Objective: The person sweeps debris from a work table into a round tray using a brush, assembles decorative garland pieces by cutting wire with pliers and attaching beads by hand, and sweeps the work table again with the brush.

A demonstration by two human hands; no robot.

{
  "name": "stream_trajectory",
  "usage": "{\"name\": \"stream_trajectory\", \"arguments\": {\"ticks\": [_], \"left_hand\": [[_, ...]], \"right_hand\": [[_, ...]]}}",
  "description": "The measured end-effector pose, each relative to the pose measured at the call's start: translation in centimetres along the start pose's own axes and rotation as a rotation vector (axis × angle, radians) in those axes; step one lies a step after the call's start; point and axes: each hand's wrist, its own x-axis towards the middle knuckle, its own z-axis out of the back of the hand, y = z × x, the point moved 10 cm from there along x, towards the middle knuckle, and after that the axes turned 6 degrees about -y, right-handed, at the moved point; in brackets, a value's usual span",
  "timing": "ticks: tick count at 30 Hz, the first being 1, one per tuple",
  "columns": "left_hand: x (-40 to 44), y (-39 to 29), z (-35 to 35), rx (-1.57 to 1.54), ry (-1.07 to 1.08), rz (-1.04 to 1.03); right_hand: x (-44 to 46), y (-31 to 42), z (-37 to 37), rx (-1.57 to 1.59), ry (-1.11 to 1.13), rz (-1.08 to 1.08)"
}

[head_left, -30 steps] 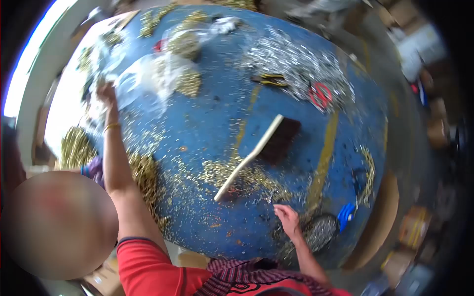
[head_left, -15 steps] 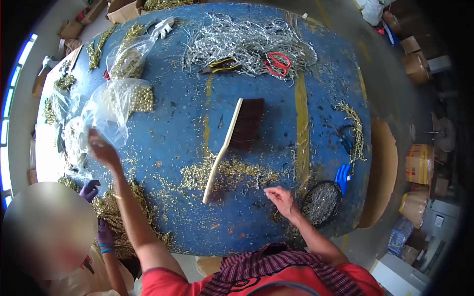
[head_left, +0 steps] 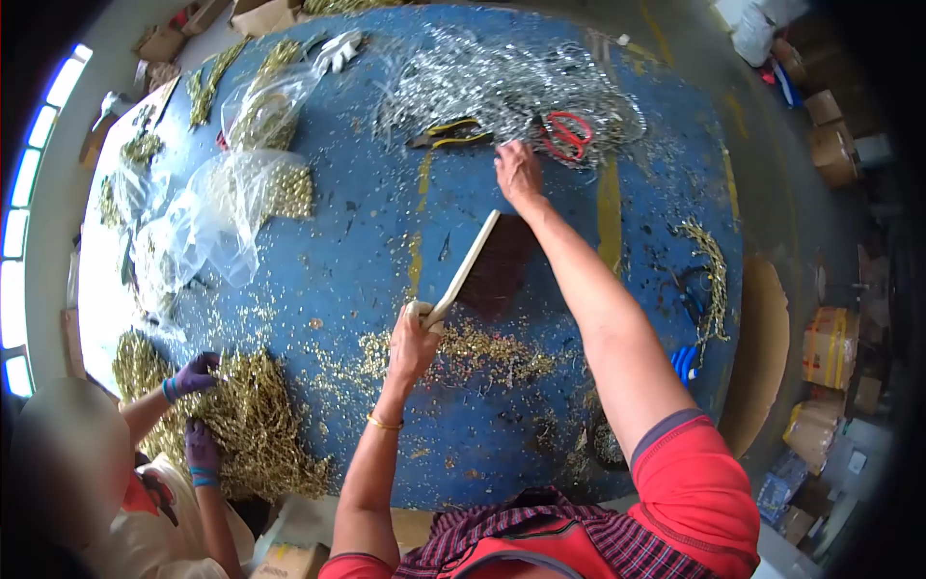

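My left hand (head_left: 412, 349) is closed round the pale wooden handle of a bench brush (head_left: 473, 259), whose dark bristles face right. My right hand (head_left: 521, 176) is stretched far forward, its fingers apart, at the near edge of a pile of silver tinsel strands (head_left: 492, 82). Just beside those fingers lie red-handled scissors (head_left: 567, 135) on the right and yellow-and-black pliers (head_left: 451, 133) on the left. Whether the fingertips touch the strands I cannot tell. Below the brush, gold scraps (head_left: 473, 349) are spread across the blue table (head_left: 367, 241).
At the left, a co-worker's purple-gloved hands (head_left: 198, 374) rest on a heap of gold strands (head_left: 260, 425). Clear plastic bags (head_left: 207, 212) lie beyond. On the right are a gold garland (head_left: 712, 275) and a blue glove (head_left: 685, 363). My right arm largely hides the black round tray.
My left hand came from the bags to the brush handle and gripped it. My right hand reached from the near right to the silver strands. The co-worker's hands now lie on the gold heap.
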Motion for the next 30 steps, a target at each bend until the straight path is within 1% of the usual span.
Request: {"name": "stream_trajectory", "arguments": {"ticks": [1, 2, 3, 5, 6, 7, 9, 10, 11, 13, 15, 16, 17, 19, 21, 22, 23, 26, 29, 30], "left_hand": [[-0.5, 0.8, 0.1, -0.123, 0.052, 0.091], [-0.8, 2.1, 0.1, -0.151, -0.001, 0.033], [-1.4, 2.8, 0.4, -0.27, -0.008, 0.065], [-2.9, 3.2, 1.3, -0.512, -0.029, 0.11], [-3.9, 2.6, 1.1, -0.509, 0.137, 0.236], [-4.4, 1.0, 1.2, -0.665, 0.244, 0.208], [-3.5, -2.2, 1.4, -0.7, 0.356, 0.251], [-2.3, -4.0, 2.6, -0.687, 0.29, 0.209], [-0.8, -4.1, 3.5, -0.566, 0.232, 0.182], [1.4, -5.2, 4.4, -0.424, 0.259, 0.164], [2.3, -4.2, 4.8, -0.455, 0.23, 0.167], [2.3, -4.4, 5.3, -0.547, 0.193, 0.072], [1.9, -4.7, 6.2, -0.649, 0.169, 0.019], [2.0, -3.3, 7.8, -0.611, 0.094, 0.064], [4.1, -1.2, 10.2, -0.333, -0.032, 0.056], [5.8, -0.7, 12.0, -0.154, -0.19, 0.023], [7.3, -0.4, 13.5, 0.023, -0.348, -0.009], [10.6, -1.1, 15.0, 0.487, -0.639, -0.161], [11.5, -0.1, 13.6, 0.529, -0.549, -0.088], [11.1, 0.4, 12.3, 0.582, -0.417, -0.053]], "right_hand": [[0.3, 0.1, -0.1, -0.026, -0.024, 0.016], [0.5, 0.4, 0.1, -0.014, 0.009, 0.006], [0.8, 0.5, 0.3, -0.003, 0.035, -0.007], [1.1, -0.1, 0.6, 0.093, -0.03, -0.02], [0.9, -0.8, 0.4, 0.183, 0.003, -0.064], [0.7, -1.0, 0.5, 0.25, 0.006, -0.058], [-0.8, -0.1, 2.9, 0.395, 0.024, -0.022], [-2.1, 0.3, 4.5, 0.47, 0.031, -0.109], [-4.0, 0.8, 6.4, 0.543, 0.037, -0.195], [-8.7, 2.2, 10.5, 0.599, 0.02, -0.246], [-14.1, 3.2, 13.9, 0.679, 0.152, -0.465], [-17.2, 3.0, 15.1, 0.724, 0.173, -0.529], [-20.5, 2.6, 16.1, 0.77, 0.193, -0.604], [-26.4, 2.0, 17.8, 0.884, 0.252, -0.865], [-30.0, 2.3, 18.9, 0.921, 0.304, -0.985], [-31.6, 2.4, 19.2, 0.938, 0.33, -1.044], [-32.3, 2.9, 19.3, 0.962, 0.333, -1.022], [-32.2, 4.9, 19.5, 1.024, 0.342, -1.032], [-31.0, 6.1, 19.8, 1.038, 0.352, -0.981], [-30.6, 6.3, 20.2, 1.048, 0.346, -0.955]]}}
